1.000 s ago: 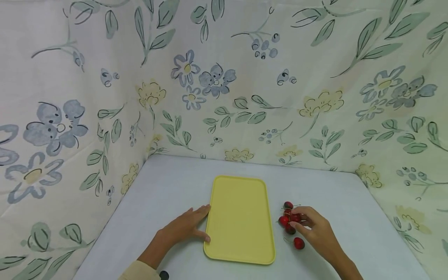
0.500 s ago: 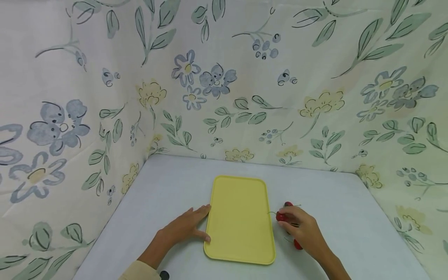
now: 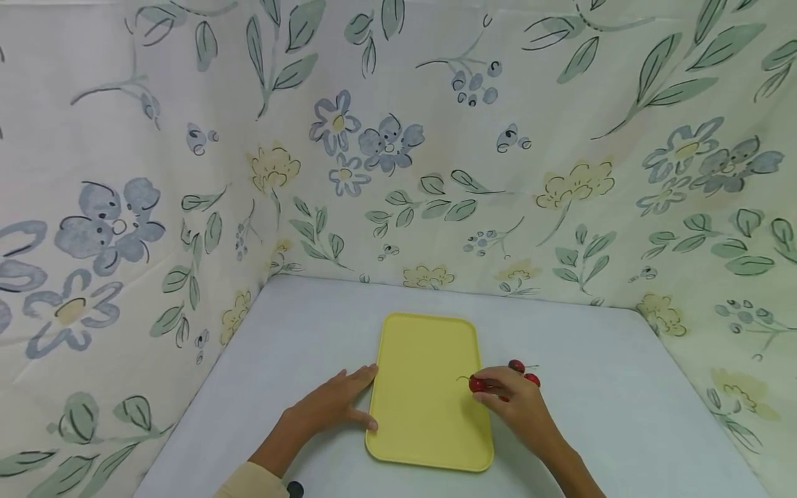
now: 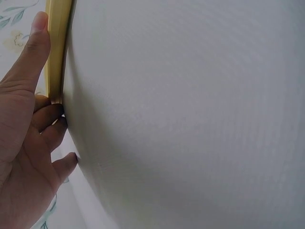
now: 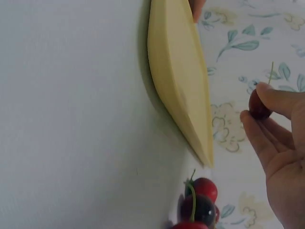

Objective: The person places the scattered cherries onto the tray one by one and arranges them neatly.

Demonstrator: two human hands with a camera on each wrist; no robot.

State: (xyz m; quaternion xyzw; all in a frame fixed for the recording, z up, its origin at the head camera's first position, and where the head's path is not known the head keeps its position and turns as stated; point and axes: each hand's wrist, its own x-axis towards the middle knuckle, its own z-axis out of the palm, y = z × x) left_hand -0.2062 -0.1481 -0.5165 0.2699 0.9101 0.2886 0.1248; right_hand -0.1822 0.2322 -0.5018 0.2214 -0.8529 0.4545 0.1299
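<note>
The yellow rectangular tray [image 3: 423, 415] lies on the white table. Against its left edge rests my left hand [image 3: 333, 403], fingers spread and thumb at the rim; the left wrist view shows that thumb [image 4: 35, 52] along the tray's side. My right hand [image 3: 517, 404] pinches a dark red cherry [image 3: 476, 384] between thumb and fingertips, its thin stem pointing left. In the head view this cherry overlaps the tray's right rim; the right wrist view shows it held up off the table. More cherries [image 3: 516, 366] lie right of the tray, partly hidden behind the right hand.
A loose group of cherries [image 5: 199, 207] with green stems sits beside the tray's corner in the right wrist view. Floral cloth [image 3: 436, 173] hangs behind and at the sides of the table [image 3: 311, 325]. A small dark round object [image 3: 295, 490] is near the left sleeve.
My right hand has taken a cherry from the group and carried it left to the tray's right rim. The left hand stays at the tray's left edge.
</note>
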